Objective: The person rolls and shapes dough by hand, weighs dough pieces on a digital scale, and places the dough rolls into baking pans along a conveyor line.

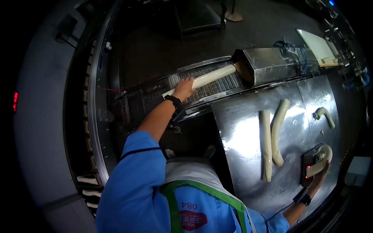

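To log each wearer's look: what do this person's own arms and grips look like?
Left grip and right grip are ungloved hands. The blue left sleeve and right sleeve leave the forearms bare; a thin black band crosses the left one. Each wrist has a black wristband and a dark boxy piece.

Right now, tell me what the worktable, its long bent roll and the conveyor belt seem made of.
Worktable: likely stainless steel, smooth, throwing bright glare. Long bent roll: apparently dough, pale cream, soft sheen, gently curved. Conveyor belt: mesh-like texture, slightly shiny; metal or plastic, I can't tell.
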`<state>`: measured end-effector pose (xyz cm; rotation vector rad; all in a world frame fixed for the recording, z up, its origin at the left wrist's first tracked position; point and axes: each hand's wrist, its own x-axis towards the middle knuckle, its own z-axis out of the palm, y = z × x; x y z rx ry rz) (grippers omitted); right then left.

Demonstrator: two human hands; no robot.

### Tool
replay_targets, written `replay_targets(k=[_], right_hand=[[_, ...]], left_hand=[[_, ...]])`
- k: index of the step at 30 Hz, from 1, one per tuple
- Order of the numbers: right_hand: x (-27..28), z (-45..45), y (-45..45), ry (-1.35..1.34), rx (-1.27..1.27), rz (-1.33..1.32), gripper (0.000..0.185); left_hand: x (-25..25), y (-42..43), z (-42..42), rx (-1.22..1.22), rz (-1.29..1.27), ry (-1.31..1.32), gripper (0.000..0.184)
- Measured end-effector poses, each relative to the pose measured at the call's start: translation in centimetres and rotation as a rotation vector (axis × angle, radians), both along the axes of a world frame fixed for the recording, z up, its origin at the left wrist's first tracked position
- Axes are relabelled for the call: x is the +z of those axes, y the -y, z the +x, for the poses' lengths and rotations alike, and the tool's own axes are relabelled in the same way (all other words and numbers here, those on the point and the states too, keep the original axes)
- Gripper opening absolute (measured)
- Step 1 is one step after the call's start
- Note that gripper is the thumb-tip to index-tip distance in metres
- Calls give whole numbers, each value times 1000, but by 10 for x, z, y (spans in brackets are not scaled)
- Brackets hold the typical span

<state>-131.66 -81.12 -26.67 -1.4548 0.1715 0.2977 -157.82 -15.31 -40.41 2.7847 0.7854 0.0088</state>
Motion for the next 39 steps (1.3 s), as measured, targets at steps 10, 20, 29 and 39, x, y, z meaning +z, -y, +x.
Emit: replay_targets(k=[10, 20, 29, 39], right_hand=[[120, -136, -201, 364, 130, -225, 51], [107, -186, -436, 421, 471, -77, 50], [148, -384, -796, 331, 1405, 319, 57], [101, -604, -1038, 712, 2059, 12, 53]], left_hand=[[82, 0, -69, 340, -1616, 402, 37], [156, -26, -225, 520, -1830, 1446, 32], [234, -180, -408, 595, -930, 2086, 41], [52, -310, -519, 1116, -1346, 1917, 27]])
